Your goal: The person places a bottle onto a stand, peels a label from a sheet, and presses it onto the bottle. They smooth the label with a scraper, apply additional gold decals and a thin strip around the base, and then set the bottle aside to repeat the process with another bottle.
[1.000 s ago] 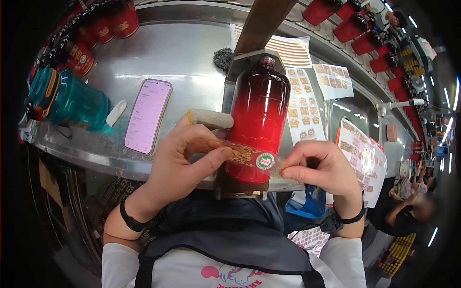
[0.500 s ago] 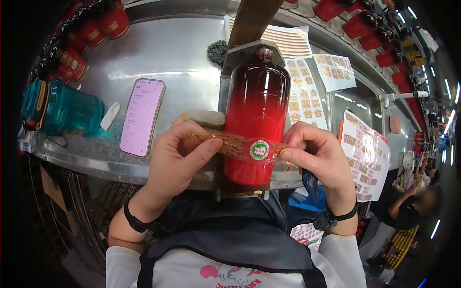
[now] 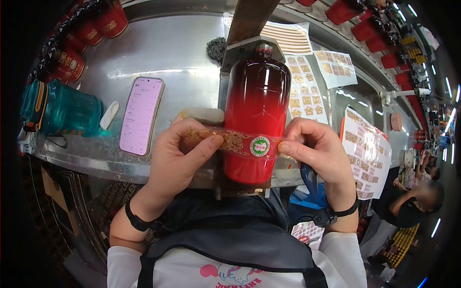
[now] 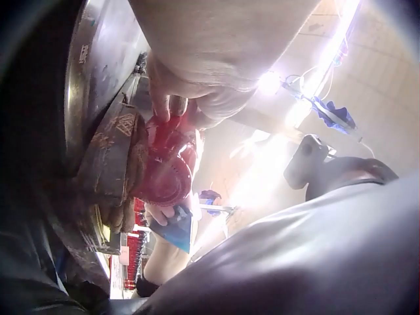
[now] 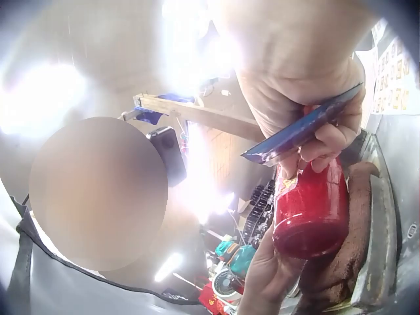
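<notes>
A glossy red bottle (image 3: 257, 105), dark toward its neck, lies on its side in a worn metal-and-wood rest. Across its lower body stretches a clear decal strip (image 3: 235, 141) with gold patterning and a round green-and-white emblem. My left hand (image 3: 180, 153) pinches the strip's left end between thumb and fingers; a pale grey finger cover (image 3: 204, 115) is on one finger. Its right end is pinched by my right hand (image 3: 314, 146). Tucked in that hand's curled fingers is a flat blue blade-like scraper (image 5: 302, 134), also seen in the left wrist view below the bottle's base.
Left of the bottle lie a phone (image 3: 141, 115) and a teal jug (image 3: 69, 108). A dark scouring pad (image 3: 216, 49) sits behind. Gold decal sheets (image 3: 306, 89) spread at right, with another sheet (image 3: 367, 153) farther over. Red bottles (image 3: 113, 19) line the back edges.
Both hands have brought the strip slightly up the bottle toward its neck. It slanted down to the right before and now runs nearly level and taut, its emblem facing up.
</notes>
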The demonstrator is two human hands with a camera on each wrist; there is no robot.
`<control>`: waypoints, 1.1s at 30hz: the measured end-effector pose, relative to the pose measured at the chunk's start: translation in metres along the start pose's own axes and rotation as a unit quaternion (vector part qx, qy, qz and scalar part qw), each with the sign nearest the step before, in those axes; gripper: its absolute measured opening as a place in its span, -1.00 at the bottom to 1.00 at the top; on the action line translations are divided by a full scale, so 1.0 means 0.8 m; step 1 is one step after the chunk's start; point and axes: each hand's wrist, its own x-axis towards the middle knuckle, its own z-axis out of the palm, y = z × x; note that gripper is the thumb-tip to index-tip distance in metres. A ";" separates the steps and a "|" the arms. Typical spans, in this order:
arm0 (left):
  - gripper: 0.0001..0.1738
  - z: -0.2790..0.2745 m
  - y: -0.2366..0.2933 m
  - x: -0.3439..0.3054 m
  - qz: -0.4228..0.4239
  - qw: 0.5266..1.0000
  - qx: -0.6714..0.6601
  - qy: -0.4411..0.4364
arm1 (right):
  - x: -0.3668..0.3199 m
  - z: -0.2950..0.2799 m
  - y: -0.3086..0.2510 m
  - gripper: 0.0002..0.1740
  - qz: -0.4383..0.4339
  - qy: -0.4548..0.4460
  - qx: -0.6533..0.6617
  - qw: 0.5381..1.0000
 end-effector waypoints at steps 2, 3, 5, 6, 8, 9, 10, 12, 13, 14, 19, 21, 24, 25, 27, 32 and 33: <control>-0.91 0.002 0.001 0.001 0.008 1.000 0.010 0.006 | 0.000 0.000 0.001 -0.79 0.006 -0.004 0.012 1.000; -0.91 0.002 0.001 0.001 0.002 1.000 0.011 0.007 | 0.000 0.001 0.001 -0.79 0.006 -0.003 0.012 1.000; -0.91 0.002 0.001 0.001 -0.006 1.000 0.011 0.009 | 0.001 0.000 -0.001 -0.79 0.010 -0.002 0.004 1.000; -0.91 0.003 0.000 0.001 -0.007 1.000 0.011 0.014 | 0.001 0.000 0.000 -0.79 0.010 -0.002 0.004 1.000; -0.91 0.003 0.000 0.002 -0.008 1.000 0.010 0.018 | 0.001 0.000 0.003 -0.79 0.006 -0.003 0.007 1.000; -0.91 0.003 -0.001 0.002 -0.008 1.000 0.005 0.013 | 0.001 0.000 0.003 -0.79 0.006 -0.003 0.008 1.000; -0.90 0.003 -0.001 0.002 -0.008 1.000 -0.002 0.009 | 0.002 0.000 0.003 -0.79 0.007 -0.003 0.011 1.000; -0.91 0.002 -0.004 0.002 -0.003 1.000 0.000 0.011 | 0.002 0.001 0.002 -0.79 0.009 -0.003 0.014 1.000; -0.91 0.002 -0.006 0.002 0.003 1.000 0.001 0.013 | 0.003 0.001 0.001 -0.78 0.011 -0.004 0.014 1.000; -0.91 0.002 -0.005 0.002 0.002 1.000 0.001 0.013 | 0.003 0.001 0.001 -0.78 0.014 -0.005 0.013 1.000; -0.89 0.000 -0.005 0.002 0.016 1.000 0.019 -0.004 | 0.004 0.001 0.001 -0.78 0.016 -0.007 0.027 0.999; -0.83 0.001 -0.004 0.003 -0.003 1.000 0.025 -0.004 | 0.005 0.001 0.002 -0.78 0.016 -0.007 0.031 0.999; -0.66 0.004 -0.007 0.010 -0.011 1.000 -0.011 -0.011 | 0.005 0.001 0.003 -0.78 0.014 0.002 0.030 0.999; -0.56 0.005 -0.009 0.012 0.001 0.998 -0.057 -0.018 | 0.004 0.001 0.002 -0.77 0.019 0.008 0.012 1.000; -0.49 0.004 -0.006 0.014 0.018 1.000 0.010 0.022 | 0.003 0.001 0.002 -0.75 0.023 0.018 0.000 1.000; -0.12 -0.005 0.025 0.025 0.114 0.941 0.320 0.012 | 0.005 -0.003 0.005 -0.71 0.023 0.019 -0.069 0.997; -0.12 0.002 0.035 0.023 0.115 0.940 0.322 0.008 | 0.006 -0.004 0.007 -0.71 0.022 0.023 -0.066 0.997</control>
